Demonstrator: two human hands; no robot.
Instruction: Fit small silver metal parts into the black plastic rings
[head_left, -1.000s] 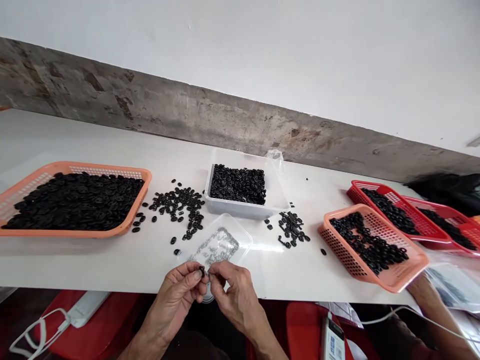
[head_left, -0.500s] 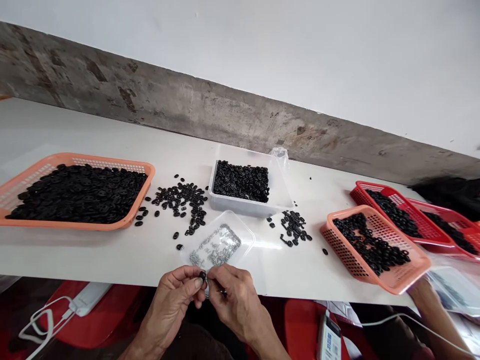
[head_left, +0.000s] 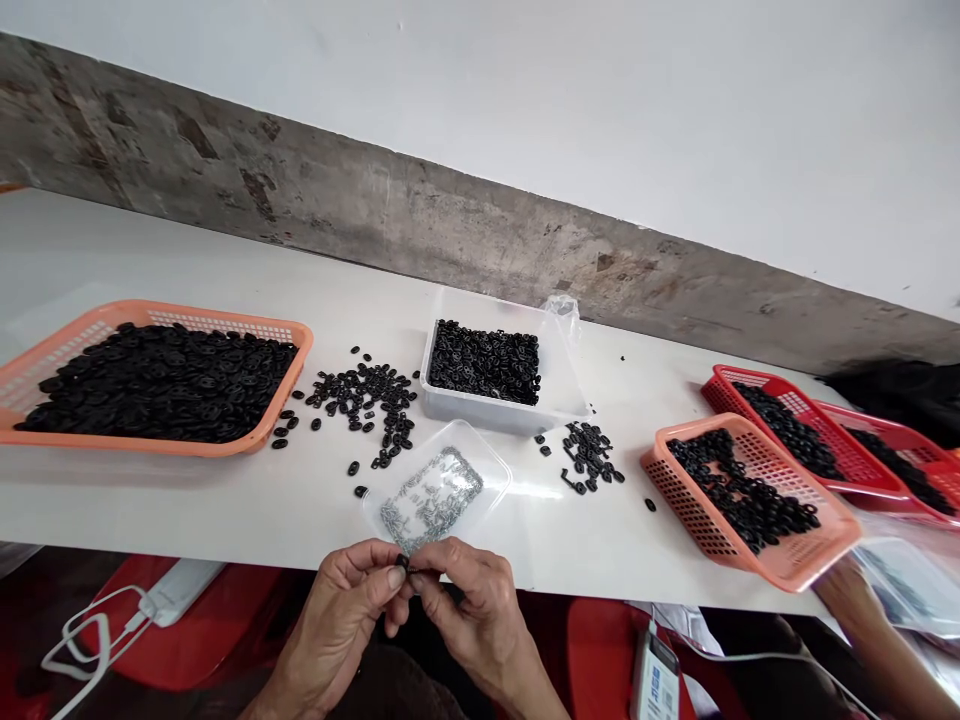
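Note:
At the near table edge my left hand (head_left: 349, 610) and my right hand (head_left: 469, 605) meet fingertip to fingertip. Between them they pinch one small black ring-shaped part (head_left: 403, 565). Just beyond the fingers lies a clear shallow lid (head_left: 491, 470) with a heap of tiny silvery metal pieces (head_left: 431, 497). Loose black parts (head_left: 364, 400) lie scattered on the white table (head_left: 187, 500) behind it, and a smaller loose pile (head_left: 585, 455) sits to the right. What my right fingers hold besides the black part is too small to tell.
An orange basket (head_left: 296, 335) full of black parts stands at left, a clear tub (head_left: 487, 415) of them in the middle. At right are an orange basket (head_left: 795, 570) and two red baskets (head_left: 855, 465). Another person's forearm (head_left: 874, 640) reaches in at lower right. A white device (head_left: 652, 685) lies below the table.
My hands have drawn slightly lower and closer to me, still pinching the small black part together. The view has shifted a little; nothing on the table moved.

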